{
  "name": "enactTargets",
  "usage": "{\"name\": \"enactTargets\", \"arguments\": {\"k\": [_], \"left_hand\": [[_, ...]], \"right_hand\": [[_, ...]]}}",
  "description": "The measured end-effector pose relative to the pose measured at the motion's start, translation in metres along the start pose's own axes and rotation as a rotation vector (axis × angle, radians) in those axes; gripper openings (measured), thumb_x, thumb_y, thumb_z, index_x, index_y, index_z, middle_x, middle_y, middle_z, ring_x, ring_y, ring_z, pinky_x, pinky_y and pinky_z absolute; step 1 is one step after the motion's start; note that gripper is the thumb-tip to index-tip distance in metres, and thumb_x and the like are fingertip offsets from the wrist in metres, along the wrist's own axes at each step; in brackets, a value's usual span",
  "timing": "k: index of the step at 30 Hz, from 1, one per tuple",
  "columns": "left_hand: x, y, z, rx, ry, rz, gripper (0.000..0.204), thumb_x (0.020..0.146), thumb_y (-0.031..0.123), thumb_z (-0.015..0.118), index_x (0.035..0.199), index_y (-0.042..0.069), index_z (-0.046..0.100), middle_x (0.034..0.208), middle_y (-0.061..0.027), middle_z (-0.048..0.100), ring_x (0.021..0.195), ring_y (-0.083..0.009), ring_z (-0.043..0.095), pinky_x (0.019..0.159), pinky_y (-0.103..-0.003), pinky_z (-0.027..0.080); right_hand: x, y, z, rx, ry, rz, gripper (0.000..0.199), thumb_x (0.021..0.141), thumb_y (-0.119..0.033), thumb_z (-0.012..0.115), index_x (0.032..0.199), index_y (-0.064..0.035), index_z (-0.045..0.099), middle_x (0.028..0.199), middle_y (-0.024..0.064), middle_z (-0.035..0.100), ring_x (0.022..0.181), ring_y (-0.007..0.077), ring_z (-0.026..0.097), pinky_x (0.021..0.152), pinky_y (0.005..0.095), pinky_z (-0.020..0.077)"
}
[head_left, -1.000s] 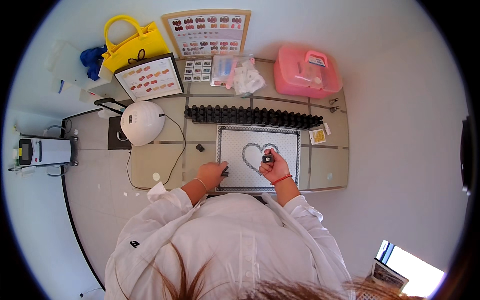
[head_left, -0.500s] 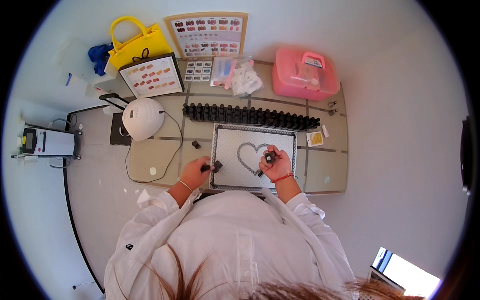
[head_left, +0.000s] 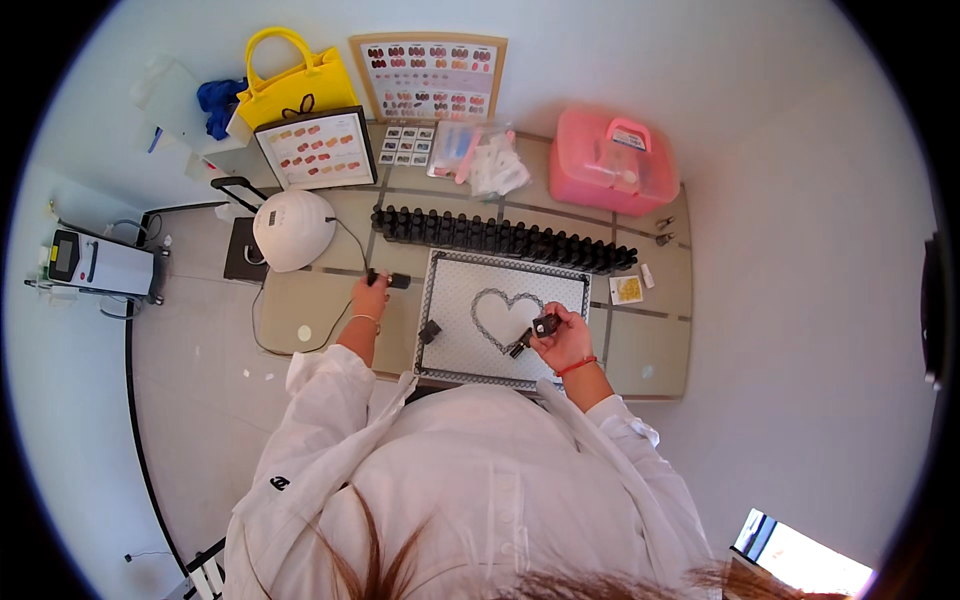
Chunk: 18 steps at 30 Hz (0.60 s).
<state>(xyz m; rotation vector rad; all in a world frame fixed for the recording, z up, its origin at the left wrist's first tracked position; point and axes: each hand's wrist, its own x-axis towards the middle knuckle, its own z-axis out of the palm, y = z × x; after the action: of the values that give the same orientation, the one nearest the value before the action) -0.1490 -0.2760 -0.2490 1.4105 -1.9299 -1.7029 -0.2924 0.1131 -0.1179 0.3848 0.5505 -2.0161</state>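
Note:
My left hand (head_left: 369, 300) is closed around a small black bottle-like piece (head_left: 373, 277), over the table left of the white mat (head_left: 455, 360). Touching or very near it is another black nail polish bottle (head_left: 399, 281). Over the mat's right half, my right hand (head_left: 566, 341) grips a black nail polish bottle (head_left: 546, 325), its end tipped toward me. Just left of those fingers a slim black piece (head_left: 520, 344) rests by the heart outline (head_left: 478, 318) printed on the mat. One more black bottle (head_left: 430, 331) lies on the mat's left edge.
A long row of black nail polish bottles (head_left: 500, 236) runs behind the mat. To the left stand a white nail lamp (head_left: 293, 232) with a cord and a colour chart (head_left: 318, 150). A pink case (head_left: 612, 165) is at the back right. A yellow sachet (head_left: 627, 290) lies near the right edge.
My left hand has moved away from me and left, off the mat to the loose bottle on the table. The right hand keeps its bottle, which has turned slightly.

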Motion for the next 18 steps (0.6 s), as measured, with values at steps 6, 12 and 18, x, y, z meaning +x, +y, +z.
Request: {"name": "enactTargets", "arguments": {"k": [6,12,18], "left_hand": [[-0.059,0.079,-0.011,-1.246,-0.486,-0.489,0.032,0.097,0.04,0.058,0.098,0.007,0.058,0.083,-0.0047,0.061,0.063,-0.0133,0.049,0.053,-0.028,0.038],[-0.087,0.099,-0.017,-1.34,-0.729,-0.577,0.029,0.098,0.038,0.056,0.094,0.01,0.057,0.079,-0.0053,0.058,0.063,-0.0136,0.046,0.054,-0.028,0.036],[-0.101,0.102,-0.01,-1.259,-0.778,-0.515,0.032,0.098,0.04,0.057,0.09,0.009,0.056,0.078,-0.0049,0.057,0.061,-0.0145,0.045,0.054,-0.029,0.036]], "right_hand": [[0.003,0.013,-0.017,-0.867,0.356,-0.089,0.013,0.098,-0.024,0.052,0.094,-0.0119,0.053,0.069,0.0013,0.055,0.055,0.0086,0.044,0.049,0.0244,0.0329],[0.018,0.042,-0.013,-1.696,0.244,-0.329,0.017,0.088,-0.019,0.066,0.099,-0.0069,0.059,0.076,0.0121,0.065,0.07,0.0255,0.064,0.066,0.0371,0.0502],[0.033,0.052,-0.01,-2.131,0.149,-0.334,0.02,0.086,-0.022,0.067,0.1,-0.0082,0.061,0.09,0.0159,0.068,0.087,0.0355,0.065,0.075,0.0459,0.0512]]}}
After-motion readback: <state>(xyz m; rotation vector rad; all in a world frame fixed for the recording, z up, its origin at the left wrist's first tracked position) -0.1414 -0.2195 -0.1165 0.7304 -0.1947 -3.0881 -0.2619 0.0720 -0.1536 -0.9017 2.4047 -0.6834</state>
